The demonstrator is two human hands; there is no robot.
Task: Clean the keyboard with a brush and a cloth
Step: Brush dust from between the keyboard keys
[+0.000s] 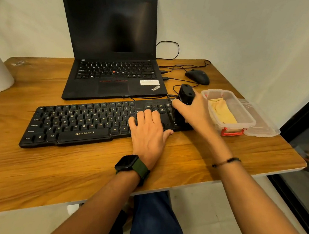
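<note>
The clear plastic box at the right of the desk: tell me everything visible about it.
The clear plastic box is a lidless rectangular tub of see-through plastic with a red latch on its near end. It sits upright on the wooden desk, a folded yellowish cloth inside. Its lid lies beside it, to the right. Neither hand visibly touches it.

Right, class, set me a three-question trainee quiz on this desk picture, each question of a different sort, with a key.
1. True or false: the yellow cloth is being wiped over the keyboard.
2. Which hand grips the black brush? A) left hand B) right hand C) neither
3. Fill in: the left hand rests flat on the ____.

Key: 1 false, the cloth lies in the clear plastic box. 2 B, the right hand grips it at the keyboard's right end. 3 keyboard.
</note>
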